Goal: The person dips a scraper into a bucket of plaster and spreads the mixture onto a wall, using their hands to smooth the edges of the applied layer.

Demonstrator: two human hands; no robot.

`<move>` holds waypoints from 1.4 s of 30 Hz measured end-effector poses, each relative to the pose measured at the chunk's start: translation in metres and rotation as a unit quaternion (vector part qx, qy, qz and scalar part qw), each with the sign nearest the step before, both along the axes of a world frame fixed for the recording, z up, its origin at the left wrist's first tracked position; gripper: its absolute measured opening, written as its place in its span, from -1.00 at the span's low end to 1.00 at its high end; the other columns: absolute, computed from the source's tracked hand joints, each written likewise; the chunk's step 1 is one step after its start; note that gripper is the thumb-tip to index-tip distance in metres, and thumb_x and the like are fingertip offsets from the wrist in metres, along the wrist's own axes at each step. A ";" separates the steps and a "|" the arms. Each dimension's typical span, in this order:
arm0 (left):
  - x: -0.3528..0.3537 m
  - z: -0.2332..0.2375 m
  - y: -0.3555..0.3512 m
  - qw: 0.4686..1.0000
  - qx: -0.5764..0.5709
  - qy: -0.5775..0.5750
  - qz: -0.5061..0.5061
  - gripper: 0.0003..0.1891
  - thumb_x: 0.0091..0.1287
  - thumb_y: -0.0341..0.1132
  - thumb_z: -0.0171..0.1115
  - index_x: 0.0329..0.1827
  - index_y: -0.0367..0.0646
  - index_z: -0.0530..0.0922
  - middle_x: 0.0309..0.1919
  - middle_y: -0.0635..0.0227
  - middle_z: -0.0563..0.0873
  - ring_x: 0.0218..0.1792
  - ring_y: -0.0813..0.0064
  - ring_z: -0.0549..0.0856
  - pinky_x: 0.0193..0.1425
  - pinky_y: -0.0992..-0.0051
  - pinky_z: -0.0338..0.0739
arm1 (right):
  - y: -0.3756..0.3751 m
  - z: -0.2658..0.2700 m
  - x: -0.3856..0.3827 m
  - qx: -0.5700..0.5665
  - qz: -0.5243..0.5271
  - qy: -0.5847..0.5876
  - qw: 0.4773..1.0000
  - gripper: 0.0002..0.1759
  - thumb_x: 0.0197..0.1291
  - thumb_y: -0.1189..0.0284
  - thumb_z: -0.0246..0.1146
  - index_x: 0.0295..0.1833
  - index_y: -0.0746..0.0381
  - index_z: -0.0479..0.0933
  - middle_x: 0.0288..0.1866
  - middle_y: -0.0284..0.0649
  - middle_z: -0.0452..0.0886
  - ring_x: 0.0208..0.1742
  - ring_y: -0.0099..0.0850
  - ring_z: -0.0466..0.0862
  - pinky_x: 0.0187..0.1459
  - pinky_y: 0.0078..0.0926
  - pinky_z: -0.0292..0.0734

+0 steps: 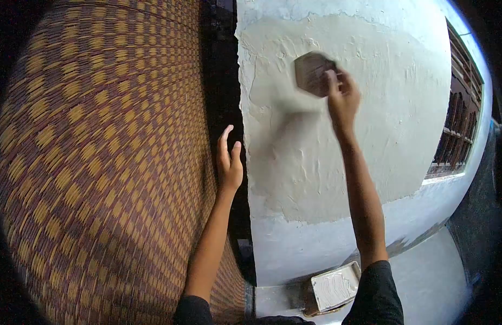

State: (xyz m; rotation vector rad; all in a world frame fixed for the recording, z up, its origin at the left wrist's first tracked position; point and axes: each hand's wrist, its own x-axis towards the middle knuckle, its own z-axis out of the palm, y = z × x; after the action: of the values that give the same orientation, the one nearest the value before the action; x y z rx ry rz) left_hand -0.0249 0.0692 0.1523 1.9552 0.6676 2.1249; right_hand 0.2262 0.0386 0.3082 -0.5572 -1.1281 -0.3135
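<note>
My right hand (344, 100) is raised to the wall, its thumb and fingers pinching the right edge of a dark, flat, six-sided plate (311, 75), slightly blurred. The plate is held at the patch of wet, off-white plaster (392, 108), which shows ridges and smears. Below it a soft shadow falls on the coat. My left hand (229, 165) is open and holds nothing, fingers stretched upward beside the wall's left edge.
A woven brown and yellow mat (99, 151) hangs on the left, with a dark gap between it and the wall. On the floor stands a tray of white paste (336, 287). A barred window (458, 122) is set in the wall at right.
</note>
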 end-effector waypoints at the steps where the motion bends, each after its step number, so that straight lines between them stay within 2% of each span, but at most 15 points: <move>1: 0.002 0.000 0.001 1.000 -0.001 0.002 -0.002 -0.55 0.51 -0.29 -0.11 0.43 -0.19 0.30 0.43 0.22 0.37 0.49 0.31 0.25 0.58 0.19 -0.07 | -0.003 -0.013 -0.017 -0.027 0.022 -0.041 0.999 -0.75 0.24 0.40 0.33 -0.02 0.29 0.64 -0.28 -0.15 0.74 -0.41 -0.41 0.67 -0.39 -0.51 0.57; 6: 0.010 -0.001 0.000 1.000 0.006 -0.004 0.014 -0.54 0.47 -0.32 -0.04 0.40 -0.25 0.33 0.36 0.08 0.43 0.39 0.14 0.38 0.49 0.22 0.18 | 0.016 -0.051 -0.058 -0.111 0.003 -0.187 0.976 -0.76 0.21 0.33 0.36 -0.02 0.12 0.66 -0.24 -0.18 0.72 -0.21 -0.30 0.45 0.02 -0.27 0.21; 9: 0.006 -0.002 0.000 1.000 0.006 -0.006 0.020 -0.54 0.47 -0.31 -0.05 0.40 -0.25 0.33 0.36 0.08 0.43 0.39 0.14 0.38 0.49 0.21 0.18 | 0.021 -0.047 -0.055 -0.062 -0.106 -0.226 0.966 -0.76 0.22 0.40 0.35 0.00 0.18 0.67 -0.27 -0.17 0.71 -0.30 -0.28 0.54 -0.24 -0.36 0.46; 15: 0.001 0.000 0.000 1.000 0.002 0.002 0.024 -0.54 0.48 -0.30 -0.06 0.41 -0.26 0.31 0.36 0.07 0.42 0.40 0.13 0.37 0.49 0.20 0.18 | 0.027 -0.028 -0.036 -0.090 -0.173 -0.187 0.963 -0.72 0.21 0.36 0.36 0.02 0.20 0.67 -0.25 -0.11 0.71 -0.26 -0.24 0.57 -0.16 -0.32 0.51; 17: 0.000 -0.002 -0.006 1.000 -0.004 0.003 0.019 -0.54 0.48 -0.30 -0.06 0.41 -0.26 0.31 0.36 0.07 0.42 0.40 0.13 0.37 0.49 0.20 0.18 | 0.024 -0.021 -0.028 -0.057 -0.109 -0.064 0.990 -0.75 0.17 0.33 0.36 -0.04 0.16 0.69 -0.35 -0.09 0.70 -0.25 -0.17 0.59 -0.13 -0.27 0.52; 21: 0.003 -0.001 -0.006 1.000 0.012 0.006 0.015 -0.54 0.48 -0.30 -0.07 0.41 -0.27 0.31 0.36 0.06 0.42 0.40 0.13 0.37 0.49 0.21 0.17 | 0.013 -0.037 -0.043 -0.070 -0.021 -0.151 0.986 -0.76 0.17 0.40 0.35 -0.03 0.15 0.69 -0.38 -0.11 0.68 -0.26 -0.19 0.55 -0.19 -0.29 0.48; 23: 0.005 0.000 -0.010 1.000 0.000 0.003 0.011 -0.54 0.49 -0.30 -0.07 0.41 -0.27 0.31 0.36 0.06 0.42 0.40 0.13 0.36 0.50 0.21 0.17 | 0.020 -0.050 -0.050 -0.042 -0.102 -0.244 0.963 -0.77 0.15 0.43 0.32 -0.04 0.14 0.69 -0.35 -0.10 0.69 -0.32 -0.19 0.52 -0.20 -0.25 0.44; 28: 0.000 -0.005 0.003 1.000 0.005 0.000 0.013 -0.53 0.49 -0.30 -0.07 0.41 -0.27 0.30 0.36 0.06 0.42 0.41 0.14 0.35 0.51 0.21 0.15 | 0.032 -0.032 -0.016 -0.025 -0.051 0.005 0.998 -0.75 0.17 0.42 0.33 -0.02 0.18 0.68 -0.26 -0.12 0.71 -0.26 -0.23 0.60 -0.13 -0.35 0.51; 31: 0.002 -0.005 0.001 1.000 -0.002 -0.008 0.005 -0.54 0.48 -0.30 -0.07 0.41 -0.26 0.31 0.37 0.07 0.41 0.41 0.14 0.35 0.51 0.22 0.14 | 0.008 -0.042 -0.039 -0.071 -0.021 -0.107 0.991 -0.74 0.25 0.41 0.33 0.01 0.27 0.66 -0.27 -0.12 0.71 -0.29 -0.40 0.64 -0.29 -0.49 0.49; 33: 0.004 0.000 -0.009 1.000 -0.021 -0.003 0.005 -0.53 0.49 -0.29 -0.07 0.42 -0.25 0.30 0.38 0.07 0.40 0.42 0.13 0.34 0.52 0.20 0.13 | 0.024 -0.058 -0.052 -0.064 -0.093 -0.235 0.965 -0.76 0.20 0.40 0.38 -0.03 0.21 0.67 -0.32 -0.10 0.69 -0.34 -0.39 0.59 -0.31 -0.44 0.46; 35: 0.004 -0.002 -0.003 1.000 -0.018 0.003 0.003 -0.54 0.49 -0.29 -0.08 0.42 -0.24 0.30 0.38 0.07 0.39 0.42 0.13 0.33 0.52 0.19 0.12 | 0.022 -0.052 -0.048 -0.027 -0.114 -0.238 0.964 -0.78 0.22 0.41 0.35 -0.03 0.19 0.67 -0.32 -0.09 0.69 -0.35 -0.35 0.59 -0.29 -0.41 0.48; 37: 0.003 0.004 -0.017 1.000 -0.027 0.007 0.006 -0.54 0.49 -0.30 -0.08 0.41 -0.25 0.30 0.38 0.07 0.40 0.42 0.13 0.34 0.52 0.19 0.13 | 0.027 -0.037 -0.026 -0.031 -0.132 -0.107 0.985 -0.75 0.18 0.47 0.30 -0.01 0.24 0.66 -0.22 0.01 0.71 -0.33 -0.15 0.63 -0.21 -0.22 0.54; 39: -0.001 -0.003 -0.003 1.000 -0.015 0.004 0.016 -0.54 0.48 -0.30 -0.08 0.41 -0.26 0.31 0.37 0.07 0.40 0.41 0.13 0.34 0.51 0.20 0.14 | 0.016 -0.025 -0.019 -0.023 -0.047 0.037 0.998 -0.74 0.25 0.39 0.31 0.00 0.28 0.64 -0.23 -0.02 0.72 -0.29 -0.24 0.69 -0.22 -0.36 0.58; 41: -0.003 -0.007 0.003 1.000 -0.005 0.004 0.023 -0.54 0.48 -0.31 -0.08 0.41 -0.26 0.31 0.37 0.07 0.41 0.41 0.14 0.35 0.51 0.21 0.15 | 0.006 -0.030 -0.029 -0.022 0.062 0.013 0.998 -0.76 0.26 0.42 0.30 0.01 0.25 0.64 -0.27 -0.03 0.70 -0.32 -0.28 0.68 -0.26 -0.37 0.57; 42: -0.002 -0.007 0.002 1.000 -0.015 0.007 0.011 -0.54 0.50 -0.28 -0.10 0.42 -0.23 0.30 0.40 0.13 0.38 0.46 0.21 0.29 0.55 0.19 0.03 | 0.010 -0.038 -0.036 -0.003 0.030 -0.071 0.997 -0.76 0.23 0.44 0.31 0.01 0.24 0.64 -0.29 -0.04 0.68 -0.35 -0.28 0.67 -0.29 -0.37 0.55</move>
State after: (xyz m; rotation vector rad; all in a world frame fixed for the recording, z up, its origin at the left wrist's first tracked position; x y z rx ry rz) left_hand -0.0270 0.0714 0.1453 1.9586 0.7224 2.1028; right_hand 0.1901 0.0482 0.2698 -0.5112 -1.2806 -0.3004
